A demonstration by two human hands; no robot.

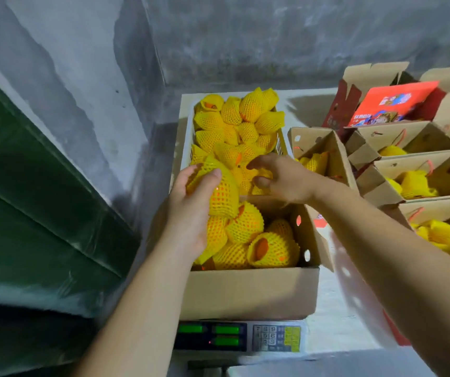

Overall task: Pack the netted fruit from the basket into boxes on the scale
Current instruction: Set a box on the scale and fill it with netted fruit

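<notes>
A white basket (283, 142) at the back holds several fruits in yellow foam nets (248, 112). In front of it an open cardboard box (248, 289) stands on a digital scale (240, 337) and holds several netted fruits (270, 250). My left hand (191, 210) grips one netted fruit (222, 191) above the box's far left corner. My right hand (281, 178) hovers over the near end of the basket, fingers loosely curled and holding nothing.
To the right stand several open cardboard boxes (436, 164) with netted fruit inside, and a red printed box (392, 104) behind them. A green tarpaulin (28, 200) covers something on the left. A concrete wall rises behind the basket.
</notes>
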